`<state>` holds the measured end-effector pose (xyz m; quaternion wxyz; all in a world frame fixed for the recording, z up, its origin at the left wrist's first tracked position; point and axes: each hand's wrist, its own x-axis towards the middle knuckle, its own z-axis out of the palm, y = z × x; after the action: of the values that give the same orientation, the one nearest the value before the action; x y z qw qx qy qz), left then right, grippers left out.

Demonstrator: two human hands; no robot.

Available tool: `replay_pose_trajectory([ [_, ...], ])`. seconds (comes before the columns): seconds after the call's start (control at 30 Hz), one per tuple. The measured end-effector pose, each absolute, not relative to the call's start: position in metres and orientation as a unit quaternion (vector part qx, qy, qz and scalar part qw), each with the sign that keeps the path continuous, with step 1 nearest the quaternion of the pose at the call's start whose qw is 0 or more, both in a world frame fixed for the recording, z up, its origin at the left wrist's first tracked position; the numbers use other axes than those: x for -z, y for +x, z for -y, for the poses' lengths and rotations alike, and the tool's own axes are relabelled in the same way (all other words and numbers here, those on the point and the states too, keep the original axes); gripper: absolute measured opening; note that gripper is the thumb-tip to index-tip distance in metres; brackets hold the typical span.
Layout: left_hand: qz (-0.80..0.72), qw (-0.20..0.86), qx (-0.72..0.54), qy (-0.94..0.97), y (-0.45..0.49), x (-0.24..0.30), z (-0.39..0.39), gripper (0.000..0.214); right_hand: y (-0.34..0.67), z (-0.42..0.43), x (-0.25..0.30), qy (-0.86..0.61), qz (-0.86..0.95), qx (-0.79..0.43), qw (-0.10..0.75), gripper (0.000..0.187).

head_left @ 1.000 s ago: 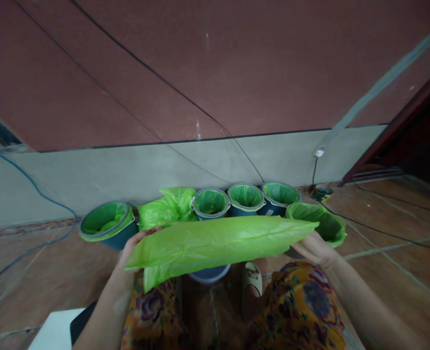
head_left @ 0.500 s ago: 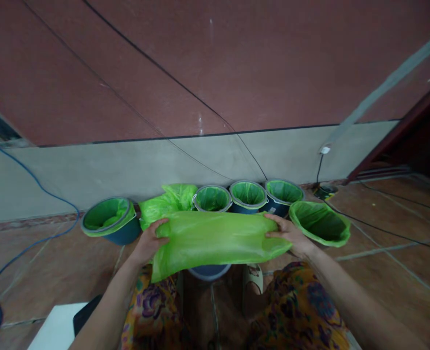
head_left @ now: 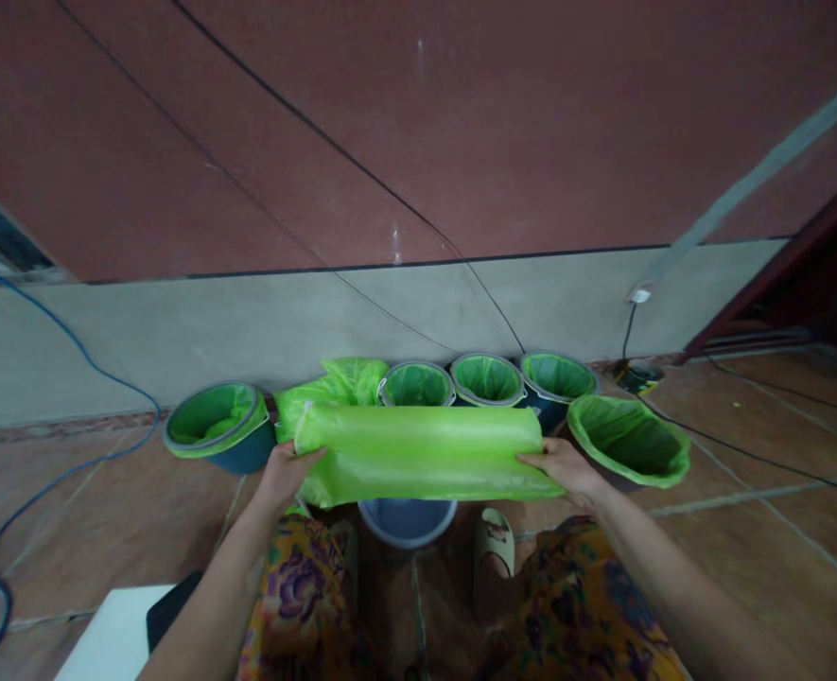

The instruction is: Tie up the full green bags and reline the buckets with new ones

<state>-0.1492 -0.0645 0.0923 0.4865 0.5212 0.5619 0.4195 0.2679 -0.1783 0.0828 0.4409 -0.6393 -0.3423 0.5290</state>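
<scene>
A bright green plastic bag (head_left: 422,454) is stretched sideways between my hands, its upper part folded over into a flat band. My left hand (head_left: 287,471) pinches its left end, and my right hand (head_left: 566,468) grips the right end with the thumb on top. Partly beneath the bag stands a grey-blue bucket (head_left: 408,525) between my feet; its far side is hidden. Behind the bag lies a crumpled heap of green plastic (head_left: 329,386) against the wall.
Several buckets lined with green bags stand along the wall: one lined bucket (head_left: 244,449) at left, others right of centre. A lined bin (head_left: 631,440) is at the right. A blue hose (head_left: 70,487) and a black cable (head_left: 751,449) cross the tiles; a white board (head_left: 113,629) lies lower left.
The bag's loose lower edge has been drawn up and its surface is straighter and tauter. More of the bucket beneath now shows. Both hands keep their grip.
</scene>
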Motion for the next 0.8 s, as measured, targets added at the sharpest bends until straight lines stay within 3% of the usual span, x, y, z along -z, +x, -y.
replay_pose_trajectory([
  [0.2, -0.537, 0.510, -0.426, 0.520, -0.155, -0.090, 0.066, 0.048, 0.270, 0.183, -0.085, -0.549, 0.364, -0.553, 0.511, 0.038],
  [0.43, -0.551, 0.525, -0.403, 0.509, -0.156, -0.101, 0.066, 0.045, 0.272, 0.175, -0.091, -0.521, 0.461, -0.440, 0.567, 0.026],
  [0.8, -0.513, 0.678, -0.423, 0.314, -0.168, -0.103, 0.075, 0.026, 0.246, 0.177, -0.069, -0.464, 0.340, -0.590, 0.567, 0.025],
])
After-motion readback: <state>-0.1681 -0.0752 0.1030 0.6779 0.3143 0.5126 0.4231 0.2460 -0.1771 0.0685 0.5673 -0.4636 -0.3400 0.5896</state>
